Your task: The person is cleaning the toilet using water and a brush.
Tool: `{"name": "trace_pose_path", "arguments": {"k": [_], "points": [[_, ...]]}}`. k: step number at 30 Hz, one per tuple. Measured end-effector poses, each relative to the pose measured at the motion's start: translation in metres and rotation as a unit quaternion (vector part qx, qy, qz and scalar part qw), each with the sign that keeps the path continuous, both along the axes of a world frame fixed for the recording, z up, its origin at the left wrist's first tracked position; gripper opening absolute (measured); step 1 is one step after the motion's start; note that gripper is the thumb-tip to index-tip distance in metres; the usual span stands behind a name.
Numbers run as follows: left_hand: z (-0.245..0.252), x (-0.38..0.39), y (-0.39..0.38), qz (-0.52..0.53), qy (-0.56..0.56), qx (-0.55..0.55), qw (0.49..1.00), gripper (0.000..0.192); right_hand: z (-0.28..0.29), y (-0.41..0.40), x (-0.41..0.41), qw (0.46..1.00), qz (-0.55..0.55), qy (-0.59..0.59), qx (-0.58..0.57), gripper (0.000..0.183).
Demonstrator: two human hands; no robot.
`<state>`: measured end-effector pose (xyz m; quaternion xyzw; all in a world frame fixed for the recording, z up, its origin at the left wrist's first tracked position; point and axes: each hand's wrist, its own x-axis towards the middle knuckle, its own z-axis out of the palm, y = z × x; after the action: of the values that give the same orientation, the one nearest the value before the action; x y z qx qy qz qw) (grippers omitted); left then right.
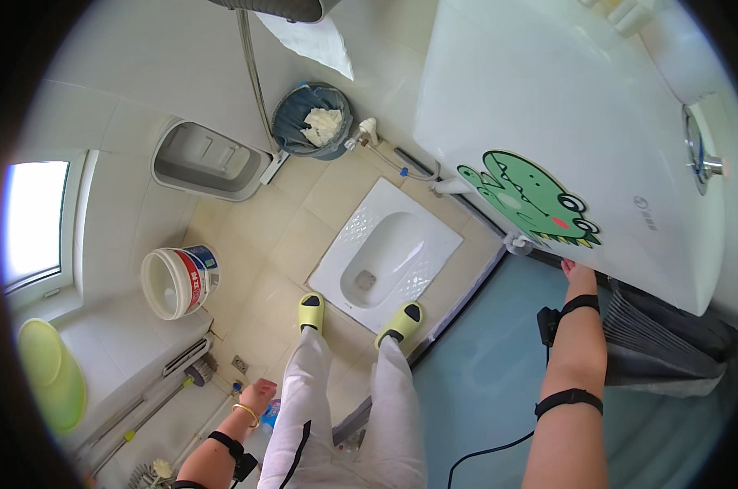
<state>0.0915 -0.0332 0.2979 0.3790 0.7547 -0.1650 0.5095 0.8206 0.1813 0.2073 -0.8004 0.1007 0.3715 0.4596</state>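
Observation:
My right hand reaches to the lower edge of a white water heater that bears a green crocodile sticker. Its fingertips are partly hidden behind that edge, so a hold cannot be made out. Beside this forearm hangs a dark grey striped cloth. At the lower left, my left hand hangs in the air with fingers loosely curled, near a blue bottle. What it may hold cannot be told. A white squat toilet lies in the tiled floor before my feet in yellow-green slippers.
A lined waste bin holds crumpled paper. Left of it is a grey plastic tub. A white bucket stands by the left wall. A floor brush, a green container, a valve with a hose and a raised door track surround the floor.

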Motion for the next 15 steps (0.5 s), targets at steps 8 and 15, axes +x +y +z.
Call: {"name": "trace_pose_path", "arguments": {"k": [8,15], "points": [[-0.005,-0.008,0.006,0.051,-0.023,0.032,0.998,0.019,0.004,0.015,-0.014,0.987,0.117,-0.110,0.005,0.021],[0.001,-0.015,0.013,0.032,-0.033,0.018,0.999,0.020,0.022,-0.014,-0.029,0.973,0.161,-0.153,-0.063,0.018]]}}
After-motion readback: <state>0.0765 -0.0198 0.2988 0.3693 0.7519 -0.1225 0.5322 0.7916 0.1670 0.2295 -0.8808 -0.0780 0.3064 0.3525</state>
